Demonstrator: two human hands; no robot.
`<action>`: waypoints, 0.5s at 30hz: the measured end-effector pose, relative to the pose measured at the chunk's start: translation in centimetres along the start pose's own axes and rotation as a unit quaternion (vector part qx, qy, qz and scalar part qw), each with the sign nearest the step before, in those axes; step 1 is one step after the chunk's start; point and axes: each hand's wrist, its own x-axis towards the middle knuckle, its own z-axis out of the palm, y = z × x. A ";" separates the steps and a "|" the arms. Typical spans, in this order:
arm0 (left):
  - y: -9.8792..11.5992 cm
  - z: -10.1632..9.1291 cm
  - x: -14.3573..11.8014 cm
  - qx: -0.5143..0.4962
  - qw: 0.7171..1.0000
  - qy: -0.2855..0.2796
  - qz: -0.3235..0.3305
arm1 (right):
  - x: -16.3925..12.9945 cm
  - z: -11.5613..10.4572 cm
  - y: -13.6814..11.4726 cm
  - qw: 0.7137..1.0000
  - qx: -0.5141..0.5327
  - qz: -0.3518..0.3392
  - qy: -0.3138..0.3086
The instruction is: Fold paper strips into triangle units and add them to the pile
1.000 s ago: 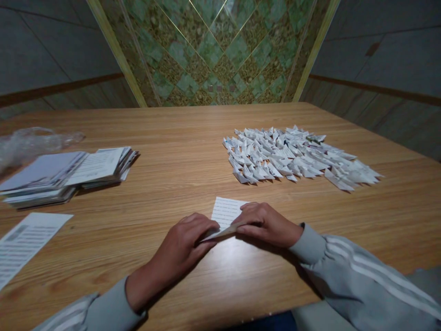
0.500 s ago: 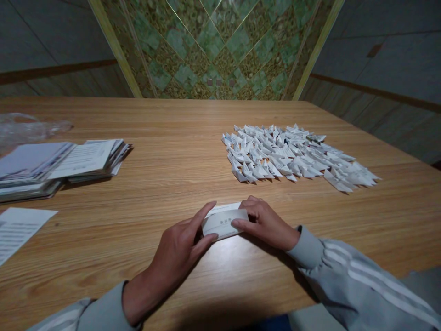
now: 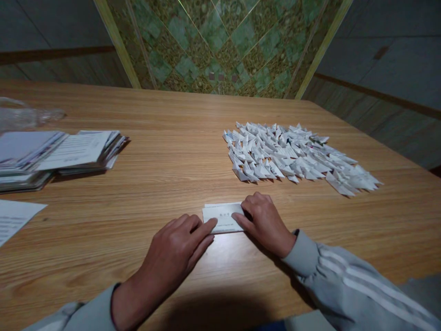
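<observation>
A person in a grey striped-sleeve top sits at a wide light-brown wood-grain table (image 3: 172, 174). Both hands lie near the table's front edge, at about 6 o'clock. Between them is a small white folded paper slip (image 3: 222, 218), a flat oblong w/ faint printed lines and a sharp crease along its near edge, lying flat on the wood.

The left hand (image 3: 172, 253) is spread nearly flat, palm down, fingers loosely together; its fingertips rest on the slip's left end, pressing rather than gripping. The right hand (image 3: 263, 220) is curled a bit more, knuckles raised, fingertips pressing the slip's right end. Neither hand closes round the paper.

At approx. 1 o'clock, well apart from the hands, a broad spread of small white folded paper pieces (image 3: 296, 156) w/ pointed tips lies in close rows. At 10 o'clock sits a fanned stack of white printed sheets (image 3: 65, 154); behind it, crumpled clear plastic wrap (image 3: 24, 115). At 9 o'clock, a single white printed sheet (image 3: 12, 218) lies cut off by the edge of view.
</observation>
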 end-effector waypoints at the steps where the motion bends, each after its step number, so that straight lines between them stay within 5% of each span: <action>1: 0.0 0.0 0.0 0.015 1.000 -0.004 0.001 | 0.0 0.0 -0.1 1.000 -0.008 0.001 0.001; 10: 0.5 -0.1 0.2 0.060 0.998 0.011 0.031 | 0.0 0.3 -0.2 0.999 -0.032 0.002 0.011; 15: 0.9 0.5 0.1 0.049 0.991 -0.009 0.124 | -0.2 0.3 -0.3 0.999 -0.036 -0.014 0.029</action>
